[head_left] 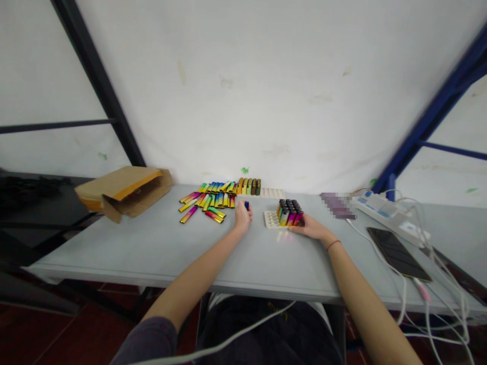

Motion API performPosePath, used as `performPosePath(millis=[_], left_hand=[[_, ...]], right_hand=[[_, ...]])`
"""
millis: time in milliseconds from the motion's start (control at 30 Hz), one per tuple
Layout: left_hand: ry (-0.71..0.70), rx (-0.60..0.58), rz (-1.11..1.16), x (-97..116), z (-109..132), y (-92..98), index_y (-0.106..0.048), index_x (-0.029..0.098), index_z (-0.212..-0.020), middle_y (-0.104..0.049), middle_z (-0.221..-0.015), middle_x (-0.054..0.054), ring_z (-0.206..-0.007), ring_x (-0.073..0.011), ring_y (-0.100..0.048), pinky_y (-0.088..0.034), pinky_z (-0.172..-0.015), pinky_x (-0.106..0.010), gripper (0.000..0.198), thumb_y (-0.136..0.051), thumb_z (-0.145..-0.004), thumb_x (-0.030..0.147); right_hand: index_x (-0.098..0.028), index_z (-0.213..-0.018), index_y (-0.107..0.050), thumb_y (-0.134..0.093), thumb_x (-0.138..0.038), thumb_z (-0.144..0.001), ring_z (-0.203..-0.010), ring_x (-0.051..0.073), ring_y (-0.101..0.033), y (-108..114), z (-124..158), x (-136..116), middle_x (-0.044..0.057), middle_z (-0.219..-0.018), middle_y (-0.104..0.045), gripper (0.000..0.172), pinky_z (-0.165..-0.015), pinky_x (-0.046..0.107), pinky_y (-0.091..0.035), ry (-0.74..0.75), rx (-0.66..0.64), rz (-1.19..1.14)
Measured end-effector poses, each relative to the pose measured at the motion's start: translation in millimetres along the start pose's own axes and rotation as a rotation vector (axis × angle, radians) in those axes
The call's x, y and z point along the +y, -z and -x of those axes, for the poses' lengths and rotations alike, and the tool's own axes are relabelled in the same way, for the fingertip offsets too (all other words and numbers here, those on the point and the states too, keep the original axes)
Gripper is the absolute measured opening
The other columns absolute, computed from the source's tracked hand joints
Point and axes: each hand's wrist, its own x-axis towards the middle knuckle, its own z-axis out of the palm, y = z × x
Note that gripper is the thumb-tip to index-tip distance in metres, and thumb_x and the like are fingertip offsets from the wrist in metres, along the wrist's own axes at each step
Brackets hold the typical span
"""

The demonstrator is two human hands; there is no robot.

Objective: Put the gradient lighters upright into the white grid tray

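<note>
My left hand (242, 217) is closed around a lighter, of which only the dark blue end (247, 205) shows above the fist. My right hand (312, 227) grips the right end of a white tray (272, 220), its thumb along the front edge and its other fingers partly hidden behind the lighters. Several upright lighters (290, 213) with shiny rainbow bodies and dark tops fill the tray's right part. Empty slots show on its left. Left of my left hand, many shiny multicoloured lighters (215, 215) lie loose on the grey table (152, 253).
Yellowish upright lighters (249, 186) stand by the wall next to another white tray (273, 193). An open cardboard box (125, 190) lies at the left. On the right are a phone (397, 253), a blurred purple object (338, 206), a power strip (391, 217) and tangled white cables.
</note>
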Motion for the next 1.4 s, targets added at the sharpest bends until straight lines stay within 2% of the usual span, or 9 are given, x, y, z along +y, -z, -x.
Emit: performPosePath(millis=[200,300,367,433,667,967,1200,1300,1400], left_hand=[[-0.154,-0.117,-0.099,-11,-6,-5.5,-0.046,0.02,-0.081,-0.041,-0.051,0.008,-0.038,-0.0078,-0.036,-0.028,-0.04,-0.019,0.031,-0.037,-0.091,0.048],[-0.431,-0.225,-0.266,-13,-13,-13.5,-0.054,0.019,-0.094,-0.06,-0.073,0.002,-0.067,-0.0107,-0.059,-0.048,-0.065,-0.021,0.018,-0.052,-0.089,0.036],[-0.585,-0.26,-0.378,-13,-19,-21.0,-0.06,0.017,-0.097,-0.066,-0.092,-0.005,-0.091,-0.0145,-0.062,-0.049,-0.086,-0.026,0.016,-0.057,-0.087,0.03],[-0.646,-0.28,-0.454,-15,-25,-28.5,-0.065,0.015,-0.1,-0.067,-0.106,-0.008,-0.102,-0.0177,-0.061,-0.046,-0.095,-0.03,0.019,-0.058,-0.086,0.026],[-0.646,-0.324,-0.606,-34,-31,-31.0,-0.067,0.014,-0.108,-0.068,-0.112,-0.011,-0.097,-0.0195,-0.063,-0.049,-0.094,-0.034,0.025,-0.056,-0.088,0.025],[-0.755,-0.34,-0.862,-21,-14,-25.2,-0.059,0.022,-0.12,-0.068,-0.102,-0.005,-0.084,-0.0163,-0.064,-0.05,-0.089,-0.033,0.032,-0.057,-0.088,0.024],[-0.82,-0.396,-1.062,-4,7,-22.3,-0.061,0.023,-0.123,-0.066,-0.113,-0.009,-0.107,-0.0216,-0.06,-0.043,-0.1,-0.035,0.034,-0.045,-0.094,0.031],[-0.754,-0.328,-1.248,16,17,-11.9,-0.058,0.025,-0.131,-0.061,-0.123,-0.01,-0.119,-0.0242,-0.053,-0.038,-0.106,-0.037,0.04,-0.048,-0.093,0.034],[-0.545,-0.134,-1.503,39,20,9.2,-0.06,0.024,-0.128,-0.057,-0.13,-0.013,-0.123,-0.0286,-0.05,-0.038,-0.105,-0.042,0.04,-0.048,-0.092,0.035]], right_hand=[[-0.015,-0.117,-0.056,-0.076,-0.048,-0.07,-0.087,0.023,-0.061,0,-1,1,0.008,-0.101,-0.068,0.061,-0.081,0.04,-0.054,0.029,0.014,-0.001],[-0.014,-0.12,-0.055,-0.076,-0.048,-0.07,-0.09,0.025,-0.062,-1,0,0,0.01,-0.105,-0.068,0.064,-0.084,0.041,-0.054,0.034,0.006,-0.021],[-0.013,-0.122,-0.054,-0.075,-0.048,-0.071,-0.093,0.026,-0.062,-1,0,-1,0.011,-0.109,-0.068,0.066,-0.087,0.043,-0.054,0.028,-0.008,-0.042],[-0.012,-0.124,-0.053,-0.074,-0.048,-0.071,-0.096,0.027,-0.063,-2,0,-2,0.012,-0.111,-0.068,0.067,-0.089,0.044,-0.053,0.022,-0.019,-0.059],[-0.014,-0.127,-0.052,-0.076,-0.048,-0.069,-0.105,0.029,-0.062,-2,-1,-3,0.014,-0.118,-0.067,0.071,-0.095,0.046,-0.053,0.041,-0.019,-0.097],[-0.013,-0.129,-0.049,-0.076,-0.048,-0.07,-0.104,0.029,-0.062,-2,0,-4,0.014,-0.119,-0.065,0.074,-0.096,0.046,-0.051,0.047,-0.013,-0.057],[-0.016,-0.125,-0.051,-0.076,-0.048,-0.07,-0.104,0.03,-0.061,-2,1,-3,0.012,-0.115,-0.066,0.069,-0.095,0.047,-0.052,0.045,0.003,-0.058],[-0.016,-0.125,-0.05,-0.075,-0.048,-0.071,-0.102,0.029,-0.061,-3,1,-1,0.012,-0.114,-0.065,0.068,-0.093,0.047,-0.052,0.039,0.003,-0.071],[-0.015,-0.123,-0.052,-0.076,-0.048,-0.07,-0.098,0.028,-0.062,-2,0,0,0.012,-0.11,-0.066,0.066,-0.09,0.046,-0.053,0.027,0.01,-0.048]])
